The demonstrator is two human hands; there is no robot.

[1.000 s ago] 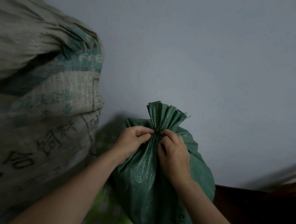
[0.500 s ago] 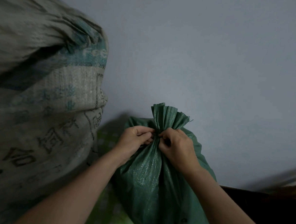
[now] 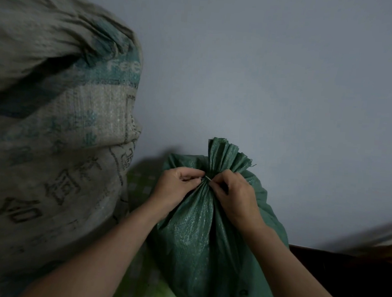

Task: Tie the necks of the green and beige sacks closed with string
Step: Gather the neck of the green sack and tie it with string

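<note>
A green woven sack [image 3: 197,241] stands against the wall, its neck gathered into a pleated tuft [image 3: 224,155]. Both my hands work at that neck. My left hand [image 3: 176,186] has its fingers curled and pinches a thin pale string [image 3: 208,178] at the left of the neck. From the right, my right hand [image 3: 233,195] pinches the same string close against the gathered fabric. A large beige sack [image 3: 52,138] with teal bands and dark printed characters fills the left side.
A plain grey-blue wall [image 3: 287,85] rises behind both sacks. A light green checked cloth [image 3: 139,181] lies under and between them. Dark wooden furniture [image 3: 344,274] sits at the lower right, with a pale edge blurred above it.
Both hands stayed at the green sack's neck, with the fingertips drawn closer together. A short bit of string now shows between them.
</note>
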